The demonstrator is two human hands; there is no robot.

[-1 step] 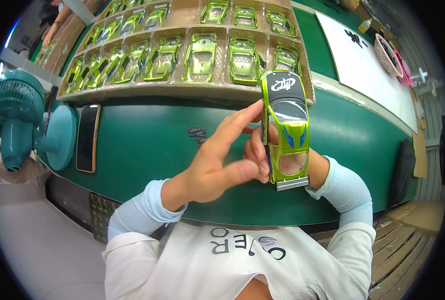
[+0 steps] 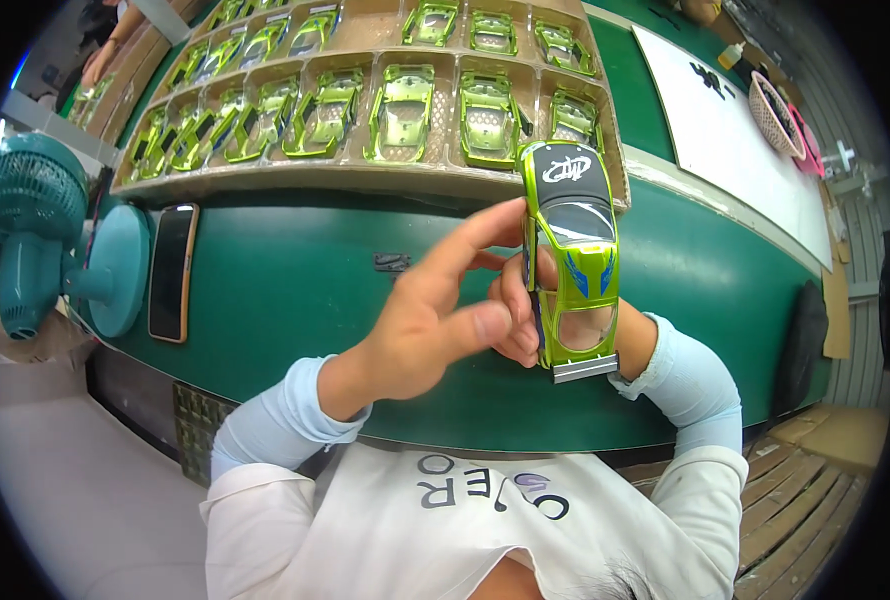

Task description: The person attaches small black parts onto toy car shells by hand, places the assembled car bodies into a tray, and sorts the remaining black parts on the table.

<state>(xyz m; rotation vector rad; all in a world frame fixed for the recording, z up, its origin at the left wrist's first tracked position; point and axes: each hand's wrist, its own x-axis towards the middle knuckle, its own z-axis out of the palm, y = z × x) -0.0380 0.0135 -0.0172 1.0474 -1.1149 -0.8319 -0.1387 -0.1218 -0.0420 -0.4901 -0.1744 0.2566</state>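
Green table behind; right of centre, the car runs lengthwise up-frame, right hand apparently gripping it, loosely open left hand against its left side.

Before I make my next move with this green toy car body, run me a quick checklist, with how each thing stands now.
1. Car body held: ok, in the right hand.
2. Left hand placed: ok, index fingertip at the car body's left edge.
3. Gray strip firmly seated at the near end: cannot tell.
4. Underside of the car body sound: cannot tell, it is hidden.
5. Phone away from the hands: ok, far left, beside the fan.
6. Small dark part visible: ok, on the green table.
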